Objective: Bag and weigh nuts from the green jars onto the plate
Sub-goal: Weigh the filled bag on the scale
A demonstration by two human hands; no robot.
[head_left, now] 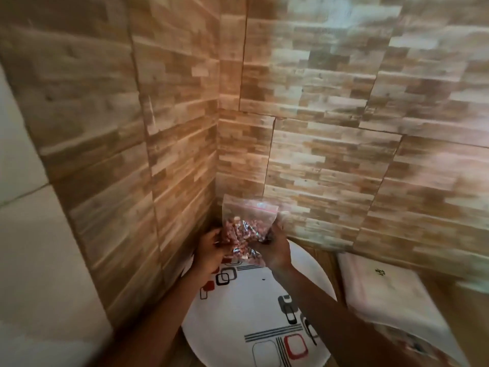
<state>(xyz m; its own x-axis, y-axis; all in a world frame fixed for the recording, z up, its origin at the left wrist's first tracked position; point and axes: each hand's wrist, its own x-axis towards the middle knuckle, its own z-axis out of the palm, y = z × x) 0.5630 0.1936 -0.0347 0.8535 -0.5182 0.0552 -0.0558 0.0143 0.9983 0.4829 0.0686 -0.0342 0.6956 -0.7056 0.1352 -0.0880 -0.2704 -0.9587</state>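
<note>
Bag of nuts (246, 226) above 12 o'clock edge of plate (238, 313). Left hand (211, 247) grips its 9 o'clock side, right hand (272, 250) 3 o'clock side. Zip (260, 207) maybe unsealed: tilt could spill nuts behind plate.

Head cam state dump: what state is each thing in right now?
plate: lying flat, face up
bag: holds reddish nuts, held over the plate's far edge; seal too blurred to tell
left hand: grips the bag's lower left
right hand: grips the bag's lower right
cloth: folded, lying right of the plate
</note>
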